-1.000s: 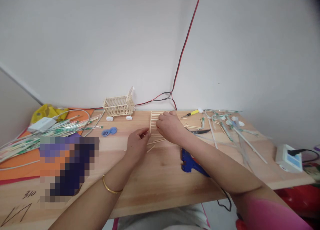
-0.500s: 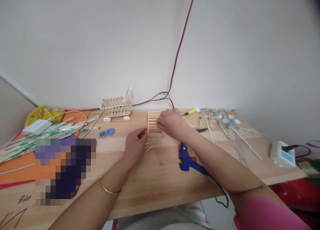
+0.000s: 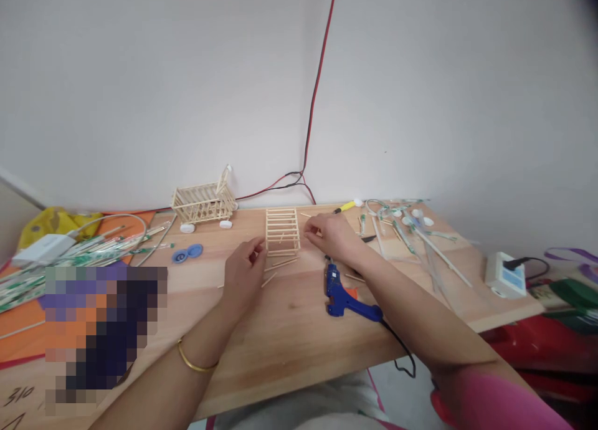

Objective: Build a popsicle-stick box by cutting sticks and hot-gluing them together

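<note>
Yellow bag: it lies at the far left, crumpled, well apart from the fingers of the left hand (image 3: 243, 277); I mean this bag (image 3: 65, 220).
White adapter: this small box (image 3: 44, 250) is near the bag, also far left of the left fingers.
Wrapped sticks: a loose heap (image 3: 100, 253), in green-and-clear wrappers, to the left of the left fingers, partly over an orange sheet (image 3: 21, 327).
Blue caps: two round caps (image 3: 187, 253) side by side, left of the left fingers.
Stick cart: a small cart (image 3: 203, 207) with white wheels, standing beyond the left fingers and to their left, near the wall.
Left hand: its fingers are bent inward at the lower left corner of the stick frame (image 3: 283, 225); I cannot tell if they touch or grip it.
Loose sticks: a few (image 3: 284, 262) lie just to the right of the left fingers, on the near side of the frame.
Stick frame: it is on the table between the fingers of both hands, its crossbars in plain view.
Right hand: this hand (image 3: 308, 232) has its fingers curled, just to the right of the frame and apart from it; whether they pinch something, I cannot tell.
Blue glue gun: it lies (image 3: 334, 286) on the near side of the right fingers, nozzle towards the hand.
Yellow cutter: this one (image 3: 346, 207) lies beyond the right fingers, a little to their right.
White power box: it stands (image 3: 506, 274) well to the right of the right fingers, a black plug in it.
</note>
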